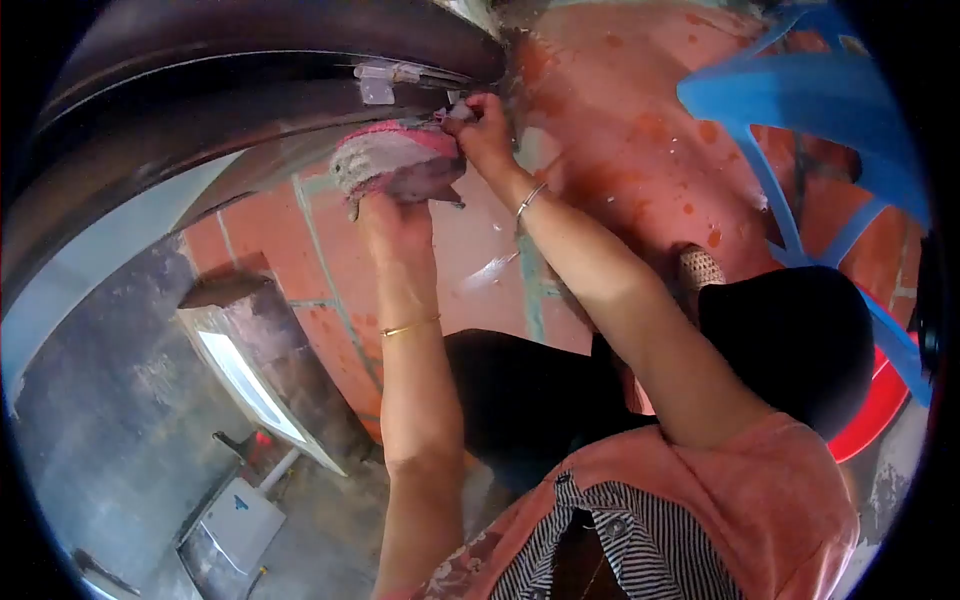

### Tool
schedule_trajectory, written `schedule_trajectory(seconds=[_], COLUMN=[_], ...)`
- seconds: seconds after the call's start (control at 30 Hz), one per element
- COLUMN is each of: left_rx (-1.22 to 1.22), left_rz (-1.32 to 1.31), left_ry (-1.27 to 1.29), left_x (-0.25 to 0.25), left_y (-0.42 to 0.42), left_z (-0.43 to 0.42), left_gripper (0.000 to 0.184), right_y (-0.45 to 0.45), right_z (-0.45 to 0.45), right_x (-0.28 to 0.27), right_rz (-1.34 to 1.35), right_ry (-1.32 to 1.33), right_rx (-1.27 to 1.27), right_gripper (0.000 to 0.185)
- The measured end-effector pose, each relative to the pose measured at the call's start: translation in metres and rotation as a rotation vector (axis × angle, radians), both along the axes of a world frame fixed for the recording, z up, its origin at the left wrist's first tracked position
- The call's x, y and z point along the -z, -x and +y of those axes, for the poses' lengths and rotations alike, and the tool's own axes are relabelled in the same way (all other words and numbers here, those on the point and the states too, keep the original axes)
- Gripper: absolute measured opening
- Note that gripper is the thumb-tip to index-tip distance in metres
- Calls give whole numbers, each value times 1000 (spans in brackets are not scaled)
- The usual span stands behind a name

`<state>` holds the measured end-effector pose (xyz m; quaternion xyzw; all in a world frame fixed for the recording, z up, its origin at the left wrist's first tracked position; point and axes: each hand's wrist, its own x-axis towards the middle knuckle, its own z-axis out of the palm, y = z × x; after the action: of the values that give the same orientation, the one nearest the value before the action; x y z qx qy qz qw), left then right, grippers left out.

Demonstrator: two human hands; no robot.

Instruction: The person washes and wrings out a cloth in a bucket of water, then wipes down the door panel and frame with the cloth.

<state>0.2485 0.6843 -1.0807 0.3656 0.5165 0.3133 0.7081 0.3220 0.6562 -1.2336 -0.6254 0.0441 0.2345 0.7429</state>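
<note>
My left hand [396,222] is under a bunched, dirty grey-and-pink cloth [395,165], its fingers mostly hidden by the fabric and closed on it. To its right, my right hand [484,135] is closed in a pinch, its fingertips on a small greyish-pink bit of fabric [457,113] that seems to belong to the same cloth. Both hands are beside the lower part of a dark brown door [270,95]. Just above the cloth, a metal bolt latch [378,84] sits on the door.
Wet red floor tiles [620,130] spread below and beyond my hands. A blue plastic stool [800,100] stands at the right, with a red basin [880,410] partly behind it. At the left are a grey wall [120,350] and a framed opening [255,385]. My sandalled foot [700,268] is near the stool.
</note>
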Motion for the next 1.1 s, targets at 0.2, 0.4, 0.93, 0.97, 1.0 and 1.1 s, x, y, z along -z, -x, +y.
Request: schedule_trajectory(seconds=[0.2,0.4,0.93,0.97,1.0,1.1], left_rx=[46,82,127,125,121,118], left_rz=[-88,-63,-116,-107,-101,-89], left_ry=[-117,-55,-81,-52,-27,-12], left_x=[-32,-60,-11,-11,-11,-4], left_y=[-4,-16,-12,-12,-12,-11], left_z=[0,-23,-6,-6,-5,-5], left_gripper=[31,36,34,34,34,35], right_y=[-5,-9,-50,-47,-51,-56], right_z=[-39,-27,-5,2,10,7], right_x=[13,38,22,38,55,63], right_rz=[758,98,-154,-165,-38,368], right_ry=[-561,-384,425,399,244,-164], right_rx=[-255,-577,-91,-61,-105,-242], right_gripper=[20,24,18,17,15,13])
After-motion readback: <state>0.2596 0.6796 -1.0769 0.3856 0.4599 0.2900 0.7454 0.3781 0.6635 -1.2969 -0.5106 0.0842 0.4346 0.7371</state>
